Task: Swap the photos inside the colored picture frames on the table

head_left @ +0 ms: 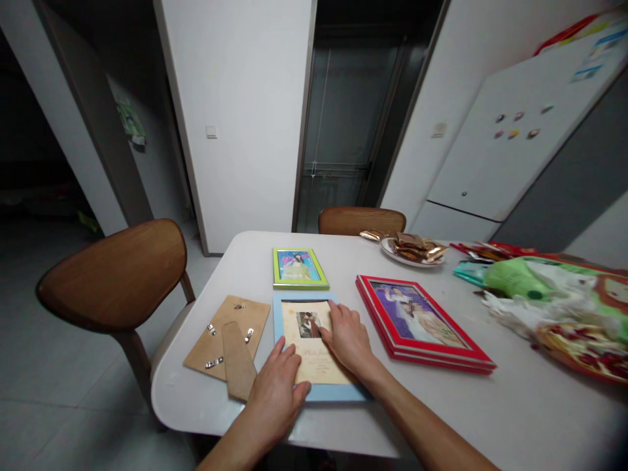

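A light blue picture frame (338,393) lies flat on the table in front of me. Inside its border is a cream paper insert (321,366) with a small photo and printed text. My left hand (277,386) rests on the frame's lower left side, thumb and fingers apart. Across the right side of the insert lies my right hand (349,337), its fingers stretched toward the top edge and the thumb near the small photo. Left of the frame is a brown backing board (210,333) with metal clips and a stand leg (238,360).
A lime green picture frame (300,286) lies beyond the blue one. To the right are stacked red picture frames (432,356). Farther back stands a plate (417,261) of wrapped snacks, beside green and white plastic packaging (524,281). Wooden chairs (118,275) stand around the white table (196,405).
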Demonstrator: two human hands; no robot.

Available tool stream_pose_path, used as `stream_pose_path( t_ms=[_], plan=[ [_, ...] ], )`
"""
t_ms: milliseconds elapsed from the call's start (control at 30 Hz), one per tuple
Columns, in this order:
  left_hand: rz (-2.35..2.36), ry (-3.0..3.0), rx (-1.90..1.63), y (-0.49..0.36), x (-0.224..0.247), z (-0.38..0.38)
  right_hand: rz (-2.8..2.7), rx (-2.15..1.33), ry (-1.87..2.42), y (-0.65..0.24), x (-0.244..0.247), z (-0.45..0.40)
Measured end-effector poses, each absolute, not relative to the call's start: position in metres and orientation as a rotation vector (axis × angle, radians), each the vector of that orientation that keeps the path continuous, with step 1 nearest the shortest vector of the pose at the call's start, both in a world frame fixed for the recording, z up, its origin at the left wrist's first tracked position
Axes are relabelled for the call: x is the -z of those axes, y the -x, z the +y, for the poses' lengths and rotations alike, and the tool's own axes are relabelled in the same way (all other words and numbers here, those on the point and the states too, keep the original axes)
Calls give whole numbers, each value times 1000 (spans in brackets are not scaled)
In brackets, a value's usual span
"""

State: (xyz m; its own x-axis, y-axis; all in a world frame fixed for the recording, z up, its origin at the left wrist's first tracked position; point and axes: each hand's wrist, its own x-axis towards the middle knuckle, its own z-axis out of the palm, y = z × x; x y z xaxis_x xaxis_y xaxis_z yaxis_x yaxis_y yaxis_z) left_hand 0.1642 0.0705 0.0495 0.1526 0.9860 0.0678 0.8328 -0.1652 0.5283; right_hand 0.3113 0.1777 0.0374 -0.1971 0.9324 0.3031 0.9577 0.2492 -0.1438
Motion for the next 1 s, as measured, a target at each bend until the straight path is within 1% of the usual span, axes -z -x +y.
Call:
stream_pose_path(
  t_ms=[233, 333, 433, 500, 600, 667, 733, 1000],
  plan=[
    [1700, -2072, -597, -159, -54, 63, -2315, 101, 1742, -314, -39, 185],
    [1674, -2068, -677, -137, -59, 52, -2338, 99, 1764, -316, -42, 186],
    [1822, -2075, -783, -98, -58, 45, -2349, 60, 1745, -313, -46, 183],
    [2028, -2018, -772, -68, -52, 46, -2326, 20, 1656, -305, -51, 174],
    [2293, -1917, -667, -34, -41, 51, -2379, -124, 1379, -280, -60, 151],
    [2350, -1891, -613, -25, -36, 53, -2501, -264, 1165, -259, -64, 132],
    [2311, -1913, -582, -26, -34, 52, -2581, -354, 1030, -240, -66, 115],
    [2193, -1953, -556, -36, -33, 44, -2547, -330, 1089, -198, -48, 95]
  ],
)
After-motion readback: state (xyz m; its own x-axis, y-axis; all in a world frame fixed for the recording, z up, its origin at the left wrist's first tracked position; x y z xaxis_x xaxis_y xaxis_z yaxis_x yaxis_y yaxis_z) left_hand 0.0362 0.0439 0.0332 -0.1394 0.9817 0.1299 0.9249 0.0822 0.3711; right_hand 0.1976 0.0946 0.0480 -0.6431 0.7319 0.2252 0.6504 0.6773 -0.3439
